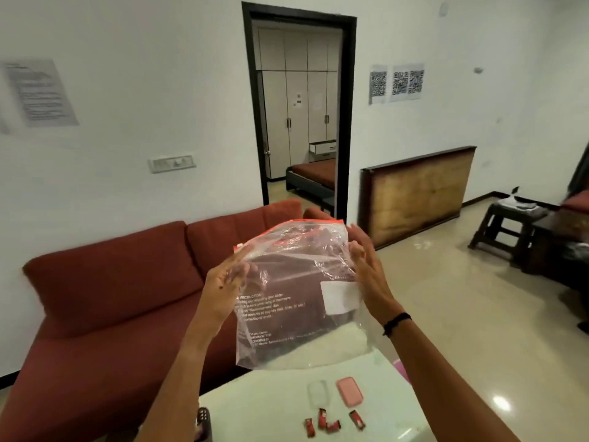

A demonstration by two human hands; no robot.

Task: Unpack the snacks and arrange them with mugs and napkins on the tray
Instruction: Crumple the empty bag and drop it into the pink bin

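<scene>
Above the white worktop a clear bag is hanging in mid-air, looking limp, light and slippery. It is probably best taken by the stiffer red zip strip on top. The left grip is clutching its left edge. The right grip is lying against the right edge; I cannot tell whether it is pinching. Four small red snacks are lying near. Only "INSTRUCTION" is showing legibly on the bag.

A red sofa stands behind the white tabletop, where a pink case lies; QR sheets hang beside the doorway.
</scene>
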